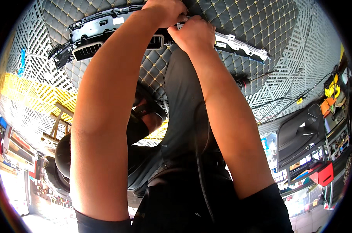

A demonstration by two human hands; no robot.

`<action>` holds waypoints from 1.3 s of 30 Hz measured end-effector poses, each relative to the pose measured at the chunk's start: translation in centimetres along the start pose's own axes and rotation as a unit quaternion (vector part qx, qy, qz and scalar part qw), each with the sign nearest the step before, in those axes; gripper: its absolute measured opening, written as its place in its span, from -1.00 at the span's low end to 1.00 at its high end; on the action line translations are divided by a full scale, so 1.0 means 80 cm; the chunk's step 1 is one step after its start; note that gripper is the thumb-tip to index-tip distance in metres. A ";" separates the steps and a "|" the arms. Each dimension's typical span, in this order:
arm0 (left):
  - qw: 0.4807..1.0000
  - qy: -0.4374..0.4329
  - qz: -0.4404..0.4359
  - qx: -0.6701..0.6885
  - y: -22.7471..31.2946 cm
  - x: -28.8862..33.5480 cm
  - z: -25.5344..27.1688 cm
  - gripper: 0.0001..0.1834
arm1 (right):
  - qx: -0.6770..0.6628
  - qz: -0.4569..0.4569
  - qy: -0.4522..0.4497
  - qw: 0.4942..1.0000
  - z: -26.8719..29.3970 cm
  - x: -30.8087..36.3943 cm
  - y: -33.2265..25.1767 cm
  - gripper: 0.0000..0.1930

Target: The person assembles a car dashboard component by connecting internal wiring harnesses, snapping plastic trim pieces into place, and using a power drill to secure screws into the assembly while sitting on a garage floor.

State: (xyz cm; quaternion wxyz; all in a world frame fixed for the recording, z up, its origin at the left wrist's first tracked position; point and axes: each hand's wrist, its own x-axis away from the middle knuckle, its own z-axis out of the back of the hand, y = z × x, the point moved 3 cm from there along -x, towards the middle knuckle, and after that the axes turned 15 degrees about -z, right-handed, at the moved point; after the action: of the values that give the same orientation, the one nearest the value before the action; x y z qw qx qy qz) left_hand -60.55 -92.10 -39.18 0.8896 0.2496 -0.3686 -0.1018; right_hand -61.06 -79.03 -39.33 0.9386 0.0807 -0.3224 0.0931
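A long dashboard trim panel [106, 26], black with a silver-grey backing, lies across a quilted black mat [238, 15]. Two rectangular air vents sit along its near edge, one vent [87, 51] at the left and another vent [155, 42] near the middle. My left hand [169, 11] bends over the panel's middle, its fingers curled; what they hold is hidden, and the top edge cuts off part of the hand. Close beside it, my right hand [195, 34] is closed on the panel's right part, where a pale strip [242, 47] runs out to the right.
Under the mat lies grey and yellow grid flooring [36, 91]. A dark cylindrical object [243, 83] rests near the mat's right edge, with thin cables beyond. A black door panel [302, 132] and a red box [322, 174] stand at right. A small wooden stool [59, 122] stands left.
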 end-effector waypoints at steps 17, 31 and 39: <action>0.985 0.008 0.018 0.172 -0.005 -0.018 -0.004 -0.60 | -0.020 0.149 0.073 0.986 -0.057 -0.032 0.026 -0.52; 0.967 0.036 0.123 0.222 0.003 0.009 -0.005 -0.55 | 0.136 0.136 -0.060 0.980 -0.008 -0.011 -0.010 -0.37; 0.971 0.023 0.044 0.235 -0.018 -0.012 -0.014 -0.63 | 0.119 0.126 -0.012 0.985 -0.023 -0.020 -0.006 -0.28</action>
State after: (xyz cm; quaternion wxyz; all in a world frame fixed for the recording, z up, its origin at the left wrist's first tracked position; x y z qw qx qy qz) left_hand -60.42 -92.59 -41.21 0.8180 0.4373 -0.3723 0.0325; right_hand -61.13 -79.33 -41.82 0.8994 0.1513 -0.3276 0.2468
